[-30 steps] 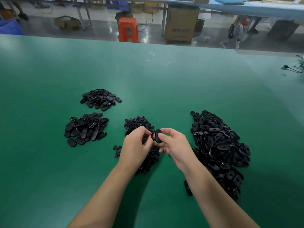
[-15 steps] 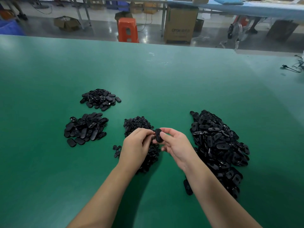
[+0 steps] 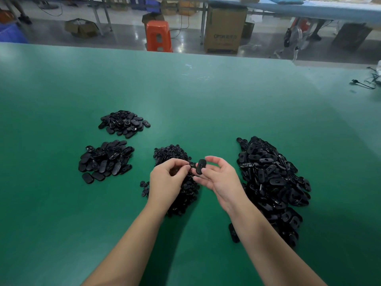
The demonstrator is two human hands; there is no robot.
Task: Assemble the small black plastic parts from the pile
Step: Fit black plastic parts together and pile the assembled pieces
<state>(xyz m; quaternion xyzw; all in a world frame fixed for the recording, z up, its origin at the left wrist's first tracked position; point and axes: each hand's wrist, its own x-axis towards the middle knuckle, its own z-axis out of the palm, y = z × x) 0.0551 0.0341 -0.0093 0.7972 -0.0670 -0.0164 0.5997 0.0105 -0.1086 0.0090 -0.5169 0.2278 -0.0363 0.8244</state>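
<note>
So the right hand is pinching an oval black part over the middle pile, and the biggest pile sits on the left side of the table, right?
Not quite. The head view shows the right hand pinching the oval black part over the middle pile, but the biggest pile sits on the right side of the green table.

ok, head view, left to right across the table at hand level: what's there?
Lower-left pile of oval parts → left hand over the pile of small round parts → oval part pinched by the right hand → big pile of oval parts.

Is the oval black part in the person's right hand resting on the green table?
No: the right hand pinches the oval part up above the table.
</note>
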